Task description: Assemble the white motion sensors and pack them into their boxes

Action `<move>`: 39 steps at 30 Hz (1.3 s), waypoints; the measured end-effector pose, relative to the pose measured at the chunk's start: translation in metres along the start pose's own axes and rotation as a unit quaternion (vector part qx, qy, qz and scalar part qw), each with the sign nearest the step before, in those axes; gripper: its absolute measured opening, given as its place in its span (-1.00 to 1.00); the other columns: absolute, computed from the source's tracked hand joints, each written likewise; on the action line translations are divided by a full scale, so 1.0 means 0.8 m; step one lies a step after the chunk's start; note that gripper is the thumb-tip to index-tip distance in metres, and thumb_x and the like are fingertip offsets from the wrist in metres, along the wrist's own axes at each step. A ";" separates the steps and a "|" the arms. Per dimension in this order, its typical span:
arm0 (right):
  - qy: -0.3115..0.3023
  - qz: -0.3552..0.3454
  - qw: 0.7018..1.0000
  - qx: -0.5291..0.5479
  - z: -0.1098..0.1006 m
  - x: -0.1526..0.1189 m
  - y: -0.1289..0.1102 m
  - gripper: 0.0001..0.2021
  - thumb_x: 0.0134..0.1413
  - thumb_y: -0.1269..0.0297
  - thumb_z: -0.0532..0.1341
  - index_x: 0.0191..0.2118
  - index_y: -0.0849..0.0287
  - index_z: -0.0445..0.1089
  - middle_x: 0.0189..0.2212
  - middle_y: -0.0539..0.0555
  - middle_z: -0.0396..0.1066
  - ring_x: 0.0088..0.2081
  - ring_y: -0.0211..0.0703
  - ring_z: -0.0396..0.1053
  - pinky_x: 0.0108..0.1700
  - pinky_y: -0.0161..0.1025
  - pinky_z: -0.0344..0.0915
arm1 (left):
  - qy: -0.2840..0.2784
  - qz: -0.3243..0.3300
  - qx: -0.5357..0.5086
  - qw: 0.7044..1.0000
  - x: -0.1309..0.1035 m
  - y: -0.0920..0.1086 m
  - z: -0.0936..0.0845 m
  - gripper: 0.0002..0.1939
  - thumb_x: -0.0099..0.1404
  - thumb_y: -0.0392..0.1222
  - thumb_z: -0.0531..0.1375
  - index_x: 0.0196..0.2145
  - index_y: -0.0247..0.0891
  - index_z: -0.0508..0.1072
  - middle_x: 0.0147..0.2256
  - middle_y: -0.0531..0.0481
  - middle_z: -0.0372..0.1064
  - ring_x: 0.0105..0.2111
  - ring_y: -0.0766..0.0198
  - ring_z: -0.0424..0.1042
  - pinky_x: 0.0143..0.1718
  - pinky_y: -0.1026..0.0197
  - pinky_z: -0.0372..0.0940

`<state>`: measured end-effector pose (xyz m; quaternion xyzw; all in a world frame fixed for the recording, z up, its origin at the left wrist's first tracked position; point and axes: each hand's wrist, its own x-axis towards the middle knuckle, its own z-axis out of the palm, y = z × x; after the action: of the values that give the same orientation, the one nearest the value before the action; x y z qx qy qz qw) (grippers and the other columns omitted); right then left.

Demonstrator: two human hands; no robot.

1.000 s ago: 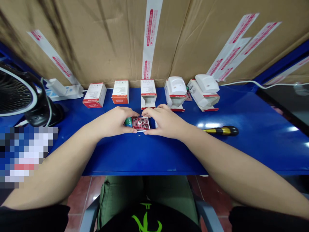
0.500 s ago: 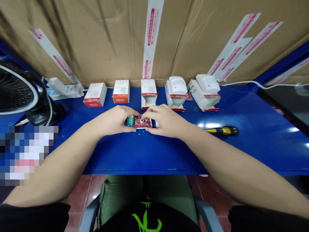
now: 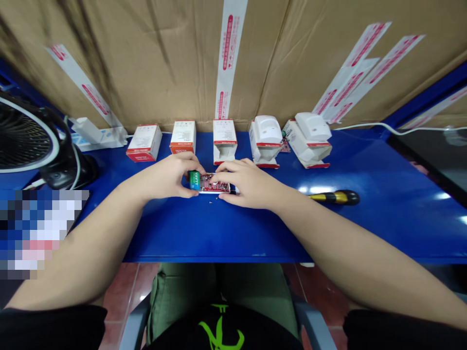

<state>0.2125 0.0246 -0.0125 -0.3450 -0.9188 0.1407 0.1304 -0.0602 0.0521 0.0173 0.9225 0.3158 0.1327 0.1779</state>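
A red circuit board with a green battery at its left end lies in a white housing between my hands. My left hand closes round the battery end, thumb at the near edge and fingers at the far edge. Across the right part of the board stretch the fingers of my right hand; its thumb presses the near right edge. Those fingers partly cover a small round white part on the board. Two tiny screws lie on the table just in front of it.
Several white-and-red boxes line the back of the blue table. White detector covers rest on the two rightmost boxes. A yellow-and-black screwdriver lies at right. A black fan stands at left, before a cardboard wall.
My left hand has shifted slightly left and away from me, baring more of the green battery. The right fingers now reach farther left over the board, partly covering the round white part.
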 end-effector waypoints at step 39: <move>0.020 -0.021 0.999 0.027 0.005 0.006 0.004 -0.73 0.43 0.24 0.22 0.03 0.13 0.65 0.03 0.21 0.56 0.04 0.04 0.52 0.13 0.00 0.42 | 0.009 -0.017 -0.048 0.999 0.001 0.001 -0.002 -0.70 0.25 -0.08 0.27 -0.10 -0.26 0.56 -0.20 -0.06 0.60 -0.26 0.18 0.56 -0.18 0.13 0.42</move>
<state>0.2097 0.0299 -0.0165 -0.3246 -0.9189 0.1561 0.1612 -0.0598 0.0523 0.0190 0.9062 0.3264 0.1531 0.2210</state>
